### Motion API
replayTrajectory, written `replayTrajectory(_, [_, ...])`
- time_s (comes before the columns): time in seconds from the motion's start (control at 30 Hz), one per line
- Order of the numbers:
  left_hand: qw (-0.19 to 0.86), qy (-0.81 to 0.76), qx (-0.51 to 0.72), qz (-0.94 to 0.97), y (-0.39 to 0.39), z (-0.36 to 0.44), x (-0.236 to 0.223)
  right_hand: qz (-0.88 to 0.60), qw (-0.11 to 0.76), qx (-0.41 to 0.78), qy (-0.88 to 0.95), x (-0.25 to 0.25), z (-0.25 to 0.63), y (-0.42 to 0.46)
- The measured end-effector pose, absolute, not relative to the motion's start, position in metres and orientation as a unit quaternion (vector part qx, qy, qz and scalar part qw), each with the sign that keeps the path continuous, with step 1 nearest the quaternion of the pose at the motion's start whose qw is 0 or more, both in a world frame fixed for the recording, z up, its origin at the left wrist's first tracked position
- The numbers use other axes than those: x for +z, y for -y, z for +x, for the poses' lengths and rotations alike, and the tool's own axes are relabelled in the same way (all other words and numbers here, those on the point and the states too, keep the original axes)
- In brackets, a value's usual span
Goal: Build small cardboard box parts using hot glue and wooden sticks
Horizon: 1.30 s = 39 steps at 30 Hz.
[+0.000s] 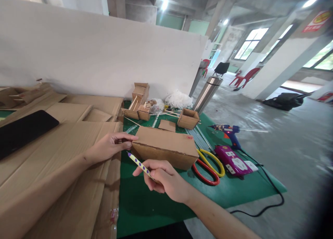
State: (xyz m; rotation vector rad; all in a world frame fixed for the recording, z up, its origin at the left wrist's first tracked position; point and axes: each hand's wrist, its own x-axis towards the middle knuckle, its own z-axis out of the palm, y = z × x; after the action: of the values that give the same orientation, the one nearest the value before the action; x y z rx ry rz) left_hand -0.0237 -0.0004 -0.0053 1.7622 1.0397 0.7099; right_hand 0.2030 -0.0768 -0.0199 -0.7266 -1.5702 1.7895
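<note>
A closed, long cardboard box (166,145) lies on the green table in front of me. My left hand (114,145) is at its left end, with the index finger on the top edge and the thumb against the side. In my right hand (166,178) is a pale yellow pencil with purple dots (140,165), pinched between the fingers. Its purple end points up and left, close to the box's lower left corner. Scissors with one red and one yellow handle (210,164) lie at the box's right end, their blades hidden.
Flat cardboard sheets (65,169) cover the left side, with a black phone (28,129) on them. Behind the box stand small cardboard boxes (188,118) and a steel flask (208,93). A blue glue gun (230,133) and purple power strip (234,161) sit right, with a trailing cord.
</note>
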Motion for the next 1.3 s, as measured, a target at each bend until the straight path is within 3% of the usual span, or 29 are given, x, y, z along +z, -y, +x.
replayTrajectory(0.5, [0.469, -0.425, 0.287, 0.719, 0.0001, -0.0228, -0.0049, -0.271, 0.335, 0.624, 0.652, -0.0218, 0.2032, 0.0769])
replayTrajectory(1.3, [0.484, -0.429, 0.329, 0.688, 0.0024, -0.0237, -0.0073, -0.254, 0.319, 0.664, 0.627, -0.0201, 0.2033, 0.0763])
